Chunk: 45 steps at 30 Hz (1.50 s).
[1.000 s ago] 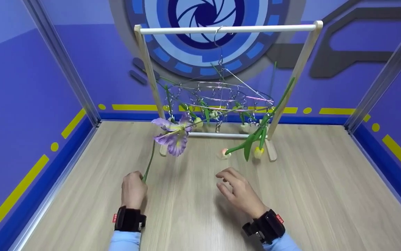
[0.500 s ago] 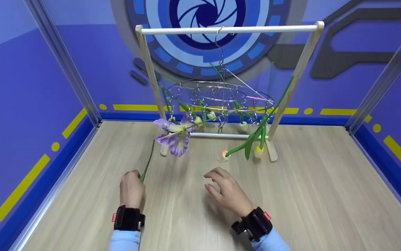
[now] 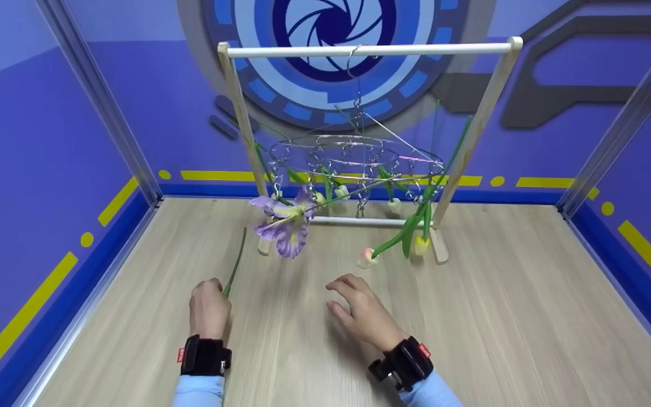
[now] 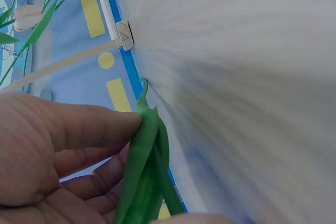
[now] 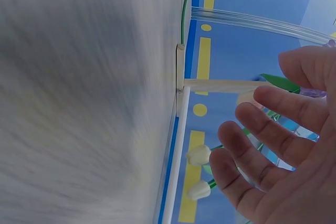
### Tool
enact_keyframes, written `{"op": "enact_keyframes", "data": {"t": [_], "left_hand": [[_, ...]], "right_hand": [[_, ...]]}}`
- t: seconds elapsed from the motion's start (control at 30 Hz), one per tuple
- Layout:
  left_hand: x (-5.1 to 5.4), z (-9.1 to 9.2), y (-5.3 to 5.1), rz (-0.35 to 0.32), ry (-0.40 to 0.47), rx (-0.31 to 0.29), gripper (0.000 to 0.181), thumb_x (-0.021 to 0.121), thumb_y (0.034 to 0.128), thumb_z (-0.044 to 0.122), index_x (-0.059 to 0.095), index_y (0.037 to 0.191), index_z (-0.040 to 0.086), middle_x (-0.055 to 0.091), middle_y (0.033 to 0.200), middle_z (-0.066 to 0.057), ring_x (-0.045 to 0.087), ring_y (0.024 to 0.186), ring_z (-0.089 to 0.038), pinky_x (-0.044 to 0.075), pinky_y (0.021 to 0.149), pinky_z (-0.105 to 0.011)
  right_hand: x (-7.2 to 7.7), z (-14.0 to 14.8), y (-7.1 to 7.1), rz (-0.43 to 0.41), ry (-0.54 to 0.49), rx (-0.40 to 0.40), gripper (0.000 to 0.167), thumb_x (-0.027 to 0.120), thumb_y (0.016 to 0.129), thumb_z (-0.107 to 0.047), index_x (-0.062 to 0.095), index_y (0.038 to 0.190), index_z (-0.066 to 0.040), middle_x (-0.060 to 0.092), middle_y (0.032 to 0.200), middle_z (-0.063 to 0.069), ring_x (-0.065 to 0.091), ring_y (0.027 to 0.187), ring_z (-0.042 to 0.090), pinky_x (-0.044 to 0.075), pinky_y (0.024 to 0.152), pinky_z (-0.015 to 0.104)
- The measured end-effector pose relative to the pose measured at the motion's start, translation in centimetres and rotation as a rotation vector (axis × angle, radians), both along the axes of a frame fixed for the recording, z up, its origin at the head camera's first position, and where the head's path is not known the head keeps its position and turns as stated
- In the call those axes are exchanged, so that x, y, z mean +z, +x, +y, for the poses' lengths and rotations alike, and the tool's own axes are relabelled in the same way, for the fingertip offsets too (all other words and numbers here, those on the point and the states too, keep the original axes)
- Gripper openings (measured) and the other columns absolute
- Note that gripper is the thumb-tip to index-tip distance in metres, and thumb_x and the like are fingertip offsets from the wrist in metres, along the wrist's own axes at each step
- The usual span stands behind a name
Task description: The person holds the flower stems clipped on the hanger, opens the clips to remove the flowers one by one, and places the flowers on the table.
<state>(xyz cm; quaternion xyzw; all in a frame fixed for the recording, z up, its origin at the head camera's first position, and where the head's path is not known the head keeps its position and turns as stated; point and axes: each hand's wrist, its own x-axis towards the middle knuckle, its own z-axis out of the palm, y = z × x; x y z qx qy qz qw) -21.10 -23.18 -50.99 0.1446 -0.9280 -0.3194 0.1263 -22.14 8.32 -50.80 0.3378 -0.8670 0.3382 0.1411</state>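
The left hand point(image 3: 210, 310) is low over the table at the left; in the left wrist view its thumb and fingers pinch green leaves point(image 4: 144, 174). A thin green stem point(image 3: 237, 261) rises from that hand; its flower head is hidden. Relaxed, slightly bent fingers show on the right hand point(image 3: 363, 312), which holds nothing over the middle of the table. In front of it hang a pink-white tulip point(image 3: 367, 258) and a yellow tulip point(image 3: 421, 246). A purple flower point(image 3: 287, 220) hangs at the left of a round metal clip hanger point(image 3: 399, 177).
A wooden rack point(image 3: 486, 110) with a white top bar point(image 3: 415, 50) stands at the back and carries the hanger. White tulips point(image 3: 394, 206) hang farther behind. Blue printed walls point(image 3: 596, 130) enclose the wooden table point(image 3: 506, 316) at the back and both sides.
The right hand has moved left, its fingers staying relaxed. My left hand has shifted slightly left with the stem. The hanging flowers have swung a little.
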Motion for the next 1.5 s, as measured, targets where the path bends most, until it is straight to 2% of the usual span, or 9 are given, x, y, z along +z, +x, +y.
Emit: {"op": "enact_keyframes", "data": {"t": [0.37,0.7,0.93,1.03,1.23,1.37,1.5], "left_hand": [[0.1,-0.2,0.2,-0.002,0.007,-0.016,0.024,0.047,0.0837,-0.021,0.068,0.094,-0.017,0.067,0.095,-0.033,0.068,0.083,-0.044,0.056,0.073,-0.054],[0.3,-0.2,0.3,-0.043,-0.016,-0.037,0.025,0.049,0.0834,-0.021,0.068,0.099,-0.017,0.067,0.097,-0.034,0.069,0.086,-0.044,0.056,0.076,-0.055],[0.9,0.2,0.5,-0.004,-0.082,-0.062,0.027,0.052,0.0812,-0.024,0.067,0.103,-0.02,0.064,0.093,-0.033,0.067,0.084,-0.044,0.056,0.075,-0.053],[1.4,0.5,0.6,0.013,-0.093,-0.067,0.025,0.053,0.0837,-0.022,0.067,0.104,-0.019,0.063,0.091,-0.031,0.066,0.083,-0.042,0.056,0.074,-0.052],[2.9,1.7,1.1,0.1,-0.109,-0.086,0.017,0.062,0.0893,-0.011,0.069,0.103,-0.017,0.062,0.09,-0.027,0.066,0.083,-0.041,0.055,0.072,-0.051],[4.3,2.8,1.6,0.191,-0.125,-0.11,0.016,0.068,0.0895,-0.007,0.069,0.103,-0.016,0.063,0.089,-0.025,0.066,0.082,-0.04,0.057,0.069,-0.05],[5.6,3.8,2.3,0.309,-0.147,-0.137,0.015,0.07,0.0898,-0.006,0.07,0.103,-0.014,0.063,0.089,-0.022,0.065,0.083,-0.038,0.057,0.07,-0.047]], "right_hand": [[0.0,0.2,-0.1,0.034,-0.02,0.013,0.025,0.071,0.094,-0.007,0.069,0.118,0.0,0.066,0.115,0.012,0.063,0.11,0.029,0.054,0.091,0.045],[0.3,0.6,-0.2,-0.006,-0.023,0.022,0.024,0.07,0.096,-0.009,0.069,0.12,-0.002,0.066,0.116,0.01,0.064,0.106,0.024,0.056,0.088,0.041],[0.5,0.9,-0.3,-0.019,-0.046,0.044,0.024,0.069,0.097,-0.009,0.068,0.12,-0.001,0.066,0.114,0.011,0.066,0.102,0.027,0.057,0.086,0.041],[0.6,1.1,-0.4,-0.013,-0.064,0.048,0.023,0.068,0.097,-0.008,0.069,0.118,0.0,0.067,0.113,0.011,0.067,0.101,0.029,0.057,0.086,0.041],[0.9,1.3,-0.2,-0.037,-0.074,0.046,0.021,0.067,0.099,-0.01,0.069,0.118,-0.001,0.067,0.113,0.009,0.067,0.098,0.028,0.057,0.08,0.037],[1.3,1.5,-0.1,-0.082,-0.086,0.055,0.023,0.065,0.101,-0.013,0.069,0.12,0.0,0.067,0.115,0.01,0.067,0.098,0.031,0.057,0.076,0.036],[1.8,1.7,0.1,-0.111,-0.085,0.048,0.025,0.064,0.102,-0.014,0.068,0.124,-0.002,0.066,0.117,0.01,0.066,0.1,0.03,0.056,0.077,0.035]]}}
